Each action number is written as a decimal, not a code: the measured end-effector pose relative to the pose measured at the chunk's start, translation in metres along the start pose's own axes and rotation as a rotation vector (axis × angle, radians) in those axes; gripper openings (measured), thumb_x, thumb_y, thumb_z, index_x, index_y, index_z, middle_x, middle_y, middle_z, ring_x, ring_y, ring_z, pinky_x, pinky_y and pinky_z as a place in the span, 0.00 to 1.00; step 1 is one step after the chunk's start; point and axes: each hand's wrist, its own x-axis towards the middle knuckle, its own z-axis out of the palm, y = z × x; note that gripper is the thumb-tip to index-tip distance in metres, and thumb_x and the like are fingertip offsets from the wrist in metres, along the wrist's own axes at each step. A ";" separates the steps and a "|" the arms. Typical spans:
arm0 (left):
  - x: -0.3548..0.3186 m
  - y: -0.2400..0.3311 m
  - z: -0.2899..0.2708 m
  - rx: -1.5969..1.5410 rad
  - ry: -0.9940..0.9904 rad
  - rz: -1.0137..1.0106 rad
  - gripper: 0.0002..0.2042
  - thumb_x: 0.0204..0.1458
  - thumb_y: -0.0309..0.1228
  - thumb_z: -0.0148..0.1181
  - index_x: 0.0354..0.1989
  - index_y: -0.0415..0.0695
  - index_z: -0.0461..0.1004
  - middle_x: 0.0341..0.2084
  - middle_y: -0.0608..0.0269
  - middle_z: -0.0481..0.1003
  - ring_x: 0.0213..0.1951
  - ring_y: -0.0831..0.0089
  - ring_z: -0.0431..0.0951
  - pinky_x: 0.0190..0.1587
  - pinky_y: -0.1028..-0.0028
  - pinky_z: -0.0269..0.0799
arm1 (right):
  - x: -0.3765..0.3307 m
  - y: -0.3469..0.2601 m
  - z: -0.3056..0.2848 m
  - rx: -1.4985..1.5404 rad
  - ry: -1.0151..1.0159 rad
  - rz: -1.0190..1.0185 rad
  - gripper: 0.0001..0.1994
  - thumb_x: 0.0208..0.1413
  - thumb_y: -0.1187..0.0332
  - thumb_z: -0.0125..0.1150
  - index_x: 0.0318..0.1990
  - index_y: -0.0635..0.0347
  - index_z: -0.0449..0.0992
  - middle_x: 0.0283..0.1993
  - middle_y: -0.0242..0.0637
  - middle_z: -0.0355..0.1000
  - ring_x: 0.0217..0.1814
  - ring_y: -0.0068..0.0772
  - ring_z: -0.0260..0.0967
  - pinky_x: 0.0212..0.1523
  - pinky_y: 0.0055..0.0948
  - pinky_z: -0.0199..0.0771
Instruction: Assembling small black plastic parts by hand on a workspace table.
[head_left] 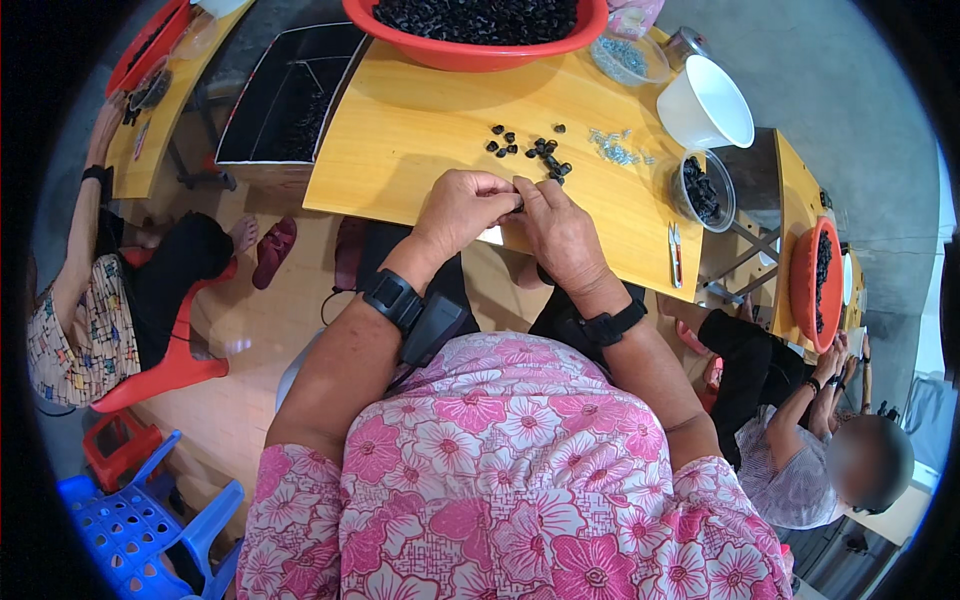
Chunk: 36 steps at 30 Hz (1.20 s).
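In the head view, the left hand (458, 210) has thumb and forefinger pinched on a small dark piece (518, 207), mostly hidden, at the counter's (390, 130) near edge. The right hand (562, 230) curls against the same spot, its thumb concealed, so its grip cannot be told. Just beyond lie loose black pieces (545, 147); small clear pieces (612, 149) sit to their right, and a red basin (480, 54) stands farther back.

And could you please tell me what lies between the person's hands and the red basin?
In the head view, small loose black pieces lie on the yellow table, which is bare nearer the basin.
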 end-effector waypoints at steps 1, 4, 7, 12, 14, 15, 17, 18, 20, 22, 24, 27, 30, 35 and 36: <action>0.000 -0.001 0.000 -0.008 0.001 0.005 0.11 0.49 0.31 0.62 0.33 0.34 0.81 0.21 0.62 0.79 0.26 0.78 0.78 0.32 0.77 0.74 | 0.000 0.000 0.000 0.000 0.000 -0.001 0.22 0.52 0.67 0.62 0.55 0.59 0.69 0.39 0.42 0.69 0.36 0.47 0.73 0.35 0.37 0.77; -0.002 0.000 0.002 -0.020 0.010 0.002 0.10 0.49 0.31 0.62 0.34 0.35 0.82 0.21 0.62 0.79 0.26 0.78 0.78 0.32 0.77 0.74 | -0.001 0.001 0.001 0.038 -0.004 -0.010 0.24 0.48 0.74 0.60 0.56 0.62 0.68 0.40 0.43 0.67 0.34 0.46 0.73 0.34 0.38 0.76; -0.004 0.005 0.001 0.014 0.017 -0.009 0.10 0.50 0.31 0.62 0.34 0.36 0.82 0.21 0.63 0.79 0.25 0.79 0.77 0.32 0.78 0.73 | -0.003 0.002 0.006 0.218 0.097 -0.007 0.24 0.48 0.74 0.63 0.56 0.61 0.70 0.41 0.44 0.69 0.35 0.47 0.73 0.35 0.37 0.76; -0.004 0.006 0.001 -0.032 0.017 0.001 0.10 0.50 0.31 0.62 0.34 0.36 0.82 0.19 0.65 0.77 0.24 0.81 0.75 0.31 0.79 0.72 | -0.006 0.002 0.008 0.396 0.153 0.086 0.24 0.48 0.76 0.65 0.55 0.59 0.71 0.41 0.45 0.71 0.37 0.47 0.74 0.37 0.35 0.76; -0.004 0.006 0.001 -0.043 0.015 -0.009 0.10 0.50 0.30 0.62 0.34 0.36 0.82 0.19 0.66 0.76 0.24 0.81 0.74 0.30 0.79 0.72 | -0.005 0.000 0.008 0.373 0.145 0.090 0.23 0.48 0.76 0.65 0.55 0.59 0.71 0.41 0.45 0.71 0.37 0.47 0.74 0.37 0.35 0.76; -0.003 0.006 0.001 -0.048 0.014 -0.005 0.10 0.51 0.30 0.62 0.34 0.36 0.82 0.19 0.67 0.76 0.24 0.82 0.74 0.30 0.79 0.72 | -0.005 -0.001 0.007 0.351 0.137 0.093 0.22 0.48 0.77 0.64 0.54 0.59 0.71 0.41 0.45 0.71 0.38 0.47 0.74 0.37 0.35 0.76; -0.004 0.004 0.000 -0.052 0.012 -0.002 0.10 0.51 0.31 0.61 0.35 0.36 0.81 0.19 0.67 0.76 0.24 0.82 0.74 0.30 0.79 0.72 | -0.003 -0.001 0.006 0.348 0.137 0.083 0.22 0.48 0.77 0.63 0.54 0.58 0.71 0.41 0.45 0.70 0.38 0.47 0.73 0.37 0.35 0.76; -0.004 0.004 -0.001 -0.054 0.003 -0.003 0.10 0.51 0.30 0.62 0.36 0.35 0.81 0.20 0.66 0.77 0.24 0.82 0.74 0.31 0.79 0.72 | -0.002 0.000 0.006 0.343 0.137 0.074 0.22 0.48 0.78 0.62 0.53 0.58 0.71 0.41 0.45 0.70 0.38 0.47 0.73 0.37 0.36 0.76; -0.005 0.002 -0.003 -0.055 -0.006 -0.003 0.10 0.51 0.30 0.62 0.37 0.35 0.81 0.22 0.66 0.78 0.25 0.81 0.75 0.31 0.79 0.73 | -0.002 0.002 0.006 0.346 0.135 0.072 0.22 0.48 0.78 0.62 0.53 0.57 0.71 0.40 0.45 0.70 0.38 0.48 0.73 0.37 0.36 0.76; -0.006 0.000 -0.004 0.017 -0.015 0.100 0.10 0.51 0.29 0.63 0.38 0.34 0.81 0.25 0.64 0.79 0.28 0.81 0.76 0.34 0.78 0.74 | -0.003 0.002 0.005 0.350 0.130 0.069 0.22 0.48 0.79 0.62 0.53 0.57 0.71 0.40 0.45 0.70 0.39 0.48 0.73 0.37 0.37 0.75; -0.006 0.000 -0.004 0.023 -0.018 0.083 0.10 0.51 0.29 0.63 0.38 0.34 0.81 0.26 0.63 0.79 0.29 0.80 0.77 0.35 0.78 0.74 | -0.003 0.002 0.004 0.334 0.128 0.068 0.22 0.48 0.78 0.62 0.53 0.57 0.70 0.40 0.45 0.69 0.39 0.49 0.72 0.38 0.37 0.75; -0.006 0.002 -0.004 0.033 -0.026 0.058 0.10 0.50 0.28 0.64 0.38 0.34 0.80 0.27 0.62 0.80 0.31 0.80 0.78 0.36 0.78 0.75 | -0.004 0.002 0.006 0.345 0.134 0.063 0.21 0.49 0.78 0.62 0.53 0.57 0.70 0.40 0.45 0.69 0.39 0.49 0.73 0.38 0.37 0.75; -0.007 0.006 -0.004 0.020 -0.050 0.043 0.10 0.52 0.27 0.63 0.39 0.34 0.80 0.28 0.64 0.79 0.31 0.81 0.77 0.36 0.79 0.74 | -0.005 0.004 0.009 0.381 0.151 0.088 0.20 0.50 0.76 0.63 0.52 0.58 0.71 0.39 0.45 0.69 0.39 0.48 0.73 0.38 0.35 0.75; -0.007 0.003 -0.003 0.013 -0.061 0.040 0.09 0.53 0.27 0.63 0.40 0.34 0.79 0.29 0.65 0.79 0.31 0.82 0.76 0.35 0.80 0.74 | -0.007 0.005 0.014 0.439 0.155 0.120 0.18 0.52 0.74 0.64 0.52 0.59 0.72 0.39 0.45 0.70 0.39 0.46 0.73 0.38 0.34 0.75; -0.007 0.004 -0.002 0.010 -0.055 0.045 0.09 0.53 0.26 0.63 0.40 0.34 0.79 0.29 0.65 0.79 0.31 0.82 0.76 0.36 0.80 0.74 | -0.007 0.006 0.015 0.451 0.164 0.115 0.18 0.52 0.73 0.64 0.52 0.59 0.72 0.39 0.44 0.70 0.39 0.45 0.73 0.39 0.33 0.75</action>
